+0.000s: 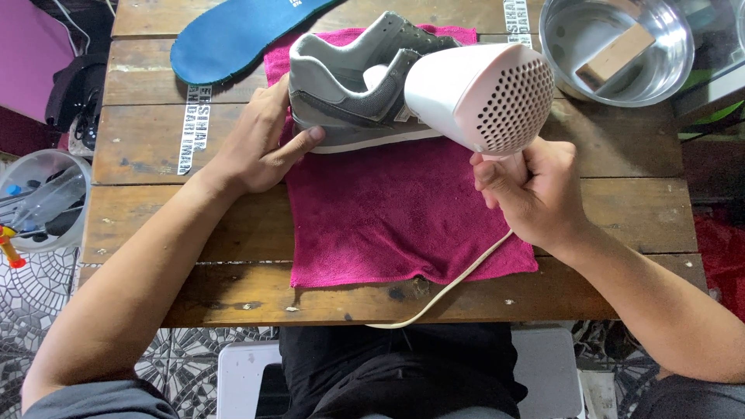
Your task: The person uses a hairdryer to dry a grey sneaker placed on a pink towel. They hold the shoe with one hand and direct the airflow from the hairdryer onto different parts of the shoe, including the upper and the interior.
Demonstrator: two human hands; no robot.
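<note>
One grey shoe (361, 85) — one dryer (477, 93), seemingly in-pointed

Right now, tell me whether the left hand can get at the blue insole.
Probably yes. The left hand steadies the grey shoe, and the blue insole lies just beyond on the wooden table, with nothing between; it would have to release the shoe.

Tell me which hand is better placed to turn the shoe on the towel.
Left, probably. The left hand already grips the grey shoe's heel on the pink towel; the right hand is occupied holding the white hair dryer.

bright even daylight, sharp focus, soft shadows
</note>
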